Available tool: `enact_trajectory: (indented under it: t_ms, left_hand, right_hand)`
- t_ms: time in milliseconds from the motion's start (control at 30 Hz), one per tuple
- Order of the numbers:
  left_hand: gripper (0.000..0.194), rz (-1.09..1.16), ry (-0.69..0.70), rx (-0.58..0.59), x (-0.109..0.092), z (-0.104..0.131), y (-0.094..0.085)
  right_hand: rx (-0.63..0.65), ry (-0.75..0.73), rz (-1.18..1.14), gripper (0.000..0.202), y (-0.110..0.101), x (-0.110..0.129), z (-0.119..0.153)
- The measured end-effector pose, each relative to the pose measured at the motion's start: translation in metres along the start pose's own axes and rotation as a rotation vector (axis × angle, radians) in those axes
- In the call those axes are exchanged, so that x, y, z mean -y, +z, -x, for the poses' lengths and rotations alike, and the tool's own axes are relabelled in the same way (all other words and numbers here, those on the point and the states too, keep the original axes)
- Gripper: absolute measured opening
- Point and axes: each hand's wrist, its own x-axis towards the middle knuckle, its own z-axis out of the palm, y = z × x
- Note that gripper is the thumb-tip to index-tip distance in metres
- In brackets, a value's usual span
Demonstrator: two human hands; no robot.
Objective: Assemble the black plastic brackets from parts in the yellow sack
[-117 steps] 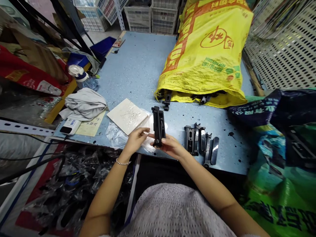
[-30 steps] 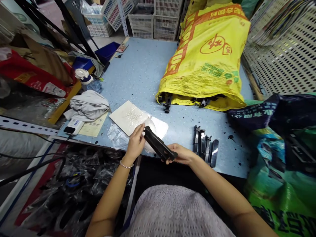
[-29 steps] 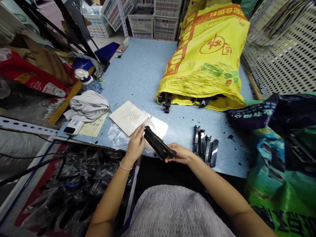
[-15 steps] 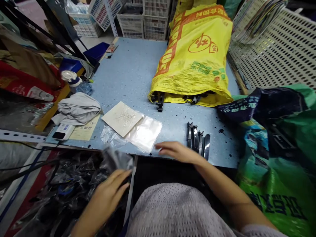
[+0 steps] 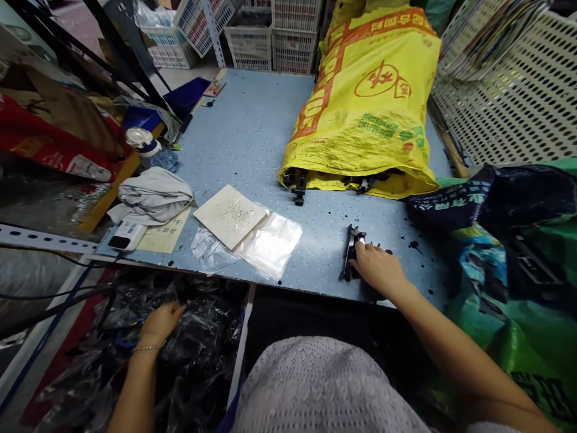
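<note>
Two hands work far apart, and the right hand (image 5: pixel 381 270) is the nearer by a long way to the black parts (image 5: pixel 350 255), which lie at the near edge of the table (image 5: pixel 243 132), right of the clear bags (image 5: pixel 277 240). The leftmost part sits just left of the right hand's fingers (image 5: pixel 361 248). Its long axis runs near to far, the far end tipped slightly right, while the forearm comes in from the near right and so crosses that line at a slant. The fingers bend down onto the group and seem to touch it; whether they have closed on one part, I cannot tell, since the hand hides the rest.

Well to the left and nearer, the left hand (image 5: pixel 160 325) is over the wrapped parts (image 5: pixel 198 367) below the table edge, its fingers curled in. Blur leaves it unclear whether they pinch anything.
</note>
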Motion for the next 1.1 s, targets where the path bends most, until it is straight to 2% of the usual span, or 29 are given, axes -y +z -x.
enact_trajectory:
  t_ms: [33, 133, 200, 233, 300, 367, 467, 567, 633, 700, 733, 767, 800, 867, 900, 933, 967, 1067, 1100]
  left_hand:
    - [0.031, 0.08, 0.085, -0.048, -0.035, -0.003, -0.002]
    - [0.03, 0.351, 0.561, -0.241, -0.156, -0.006, 0.006]
    - [0.024, 0.349, 0.678, -0.372, -0.224, -0.011, 0.017]
    - [0.019, 0.345, 0.695, -0.39, -0.248, -0.016, 0.022]
    - [0.011, 0.372, 0.679, -0.397, -0.271, -0.031, 0.028]
    - [0.009, 0.563, 0.618, -0.307, -0.268, -0.049, 0.027]
    - [0.017, 0.892, 0.505, -0.097, -0.249, -0.069, 0.019]
    - [0.018, 0.986, 0.483, -0.032, -0.242, -0.071, 0.013]
    - [0.017, 1.04, 0.519, -0.047, -0.243, -0.065, 0.009]
    - [0.007, 0.977, 0.621, -0.101, -0.243, -0.058, 0.003]
    - [0.005, 0.88, 0.68, -0.152, -0.242, -0.056, 0.0]
    - [0.014, 0.755, 0.724, -0.214, -0.239, -0.055, -0.004]
    - [0.023, 0.634, 0.75, -0.276, -0.236, -0.054, -0.008]
    - [0.035, 0.48, 0.751, -0.357, -0.231, -0.057, -0.013]
    - [0.039, 0.459, 0.739, -0.363, -0.229, -0.06, -0.013]
    - [0.042, 0.464, 0.73, -0.348, -0.228, -0.062, -0.013]
    - [0.044, 0.49, 0.73, -0.315, -0.228, -0.065, -0.012]
    - [0.048, 0.646, 0.759, -0.185, -0.229, -0.071, -0.005]
    - [0.048, 0.703, 0.766, -0.148, -0.229, -0.072, -0.004]
  right_hand:
    - [-0.002, 0.0, -0.01, 0.037, 0.002, 0.003, 0.0]
    - [0.011, 0.036, -0.047, 0.042, 0.007, 0.008, 0.0]
    - [-0.006, 0.06, -0.077, 0.048, 0.011, 0.006, 0.0]
    - [-0.018, 0.069, -0.095, 0.049, 0.014, 0.003, -0.001]
    - [-0.032, 0.088, -0.163, 0.044, 0.02, -0.006, -0.004]
    - [-0.024, 0.058, -0.368, 0.035, 0.025, -0.017, -0.008]
    - [0.046, -0.116, -1.072, 0.034, 0.027, -0.011, -0.019]
    - [0.256, -0.252, -1.816, 0.036, 0.02, 0.034, -0.033]
    - [0.429, -0.276, -2.077, 0.036, 0.015, 0.073, -0.045]
    - [0.552, -0.255, -2.163, 0.035, 0.013, 0.103, -0.055]
    - [0.567, -0.224, -2.158, 0.034, 0.013, 0.111, -0.059]
    - [0.529, -0.188, -2.127, 0.033, 0.014, 0.115, -0.061]
    - [0.439, -0.152, -2.077, 0.032, 0.015, 0.113, -0.062]
    - [0.179, -0.098, -1.961, 0.032, 0.017, 0.102, -0.057]
    - [0.089, -0.097, -1.92, 0.035, 0.016, 0.095, -0.052]
    - [0.071, -0.117, -1.908, 0.037, 0.015, 0.089, -0.046]
    - [0.134, -0.156, -1.925, 0.038, 0.014, 0.085, -0.041]
    - [0.587, -0.301, -2.011, 0.036, 0.011, 0.086, -0.029]
    - [0.699, -0.314, -2.022, 0.035, 0.011, 0.089, -0.028]
